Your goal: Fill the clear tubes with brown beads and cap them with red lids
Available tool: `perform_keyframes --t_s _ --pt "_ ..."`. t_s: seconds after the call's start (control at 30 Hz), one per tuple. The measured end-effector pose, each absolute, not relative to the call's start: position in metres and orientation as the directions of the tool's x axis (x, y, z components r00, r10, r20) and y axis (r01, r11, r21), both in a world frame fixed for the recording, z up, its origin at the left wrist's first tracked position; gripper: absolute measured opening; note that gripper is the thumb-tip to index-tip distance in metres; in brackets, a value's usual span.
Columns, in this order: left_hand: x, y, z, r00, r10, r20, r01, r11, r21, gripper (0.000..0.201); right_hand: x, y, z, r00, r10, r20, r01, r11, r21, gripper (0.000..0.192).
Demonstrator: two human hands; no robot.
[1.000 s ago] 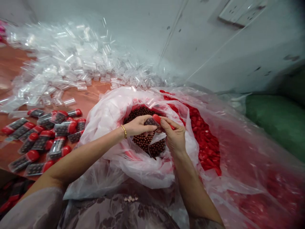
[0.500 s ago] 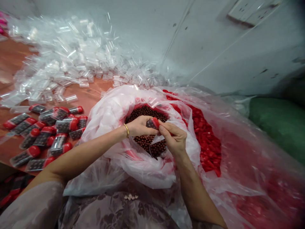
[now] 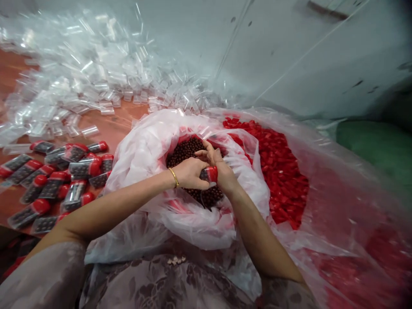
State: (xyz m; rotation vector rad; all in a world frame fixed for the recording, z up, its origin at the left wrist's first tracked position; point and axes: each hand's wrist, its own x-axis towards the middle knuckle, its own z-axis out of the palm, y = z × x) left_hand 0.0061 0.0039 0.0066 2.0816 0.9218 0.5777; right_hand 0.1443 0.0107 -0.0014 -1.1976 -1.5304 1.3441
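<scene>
My left hand point(image 3: 190, 172) is wrapped round a small clear bottle point(image 3: 204, 174) of dark brown balls, which lies on its side with its red cap point(image 3: 211, 174) to the right. The palm of my right hand point(image 3: 226, 172) rests against the cap, its fingers stretched out and apart beyond the left hand. Both hands are over a white plastic bag point(image 3: 135, 163) with its rim rolled open. Inside the bag are many loose dark brown balls point(image 3: 185, 151), partly hidden by my hands.
Capped, filled bottles point(image 3: 53, 185) lie in a pile on the orange table point(image 3: 119, 118) at left. Behind spreads a heap of clear empty bottles point(image 3: 96, 73) along the wall point(image 3: 273, 47). Loose red caps point(image 3: 281, 171) fill another clear bag point(image 3: 337, 201) at right.
My right hand has gone from pinching the cap with its fingertips to pressing it with the palm, fingers extended. The bottle has tipped from slanted to nearly level. The view has shifted slightly.
</scene>
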Motion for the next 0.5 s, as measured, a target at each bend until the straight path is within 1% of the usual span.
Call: perform_keyframes --t_s 0.07,0.2,0.3,0.4,0.5 --pt "0.006 0.003 0.006 0.652 0.754 0.084 0.46 -0.481 0.746 0.011 0.148 0.008 -0.001 -0.326 0.945 -0.042 0.217 0.031 -0.976 0.061" --pt "0.005 -0.001 0.005 0.66 0.748 0.073 0.569 -0.56 0.602 0.022 0.153 0.002 -0.002 -0.41 0.912 0.004 0.332 0.154 -0.931 0.061" --pt "0.005 -0.002 0.002 0.665 0.741 0.094 0.609 -0.61 0.506 0.027 0.151 -0.002 -0.006 -0.42 0.907 0.012 0.329 0.165 -0.93 0.065" --pt "0.01 -0.002 0.003 0.655 0.74 0.15 0.599 -0.63 0.494 0.024 0.142 -0.006 -0.006 -0.312 0.95 0.029 0.238 0.108 -0.965 0.073" --pt "0.012 -0.007 0.012 0.575 0.779 0.25 0.565 -0.599 0.567 0.018 0.146 -0.004 0.004 -0.19 0.976 0.109 0.098 0.129 -0.987 0.083"
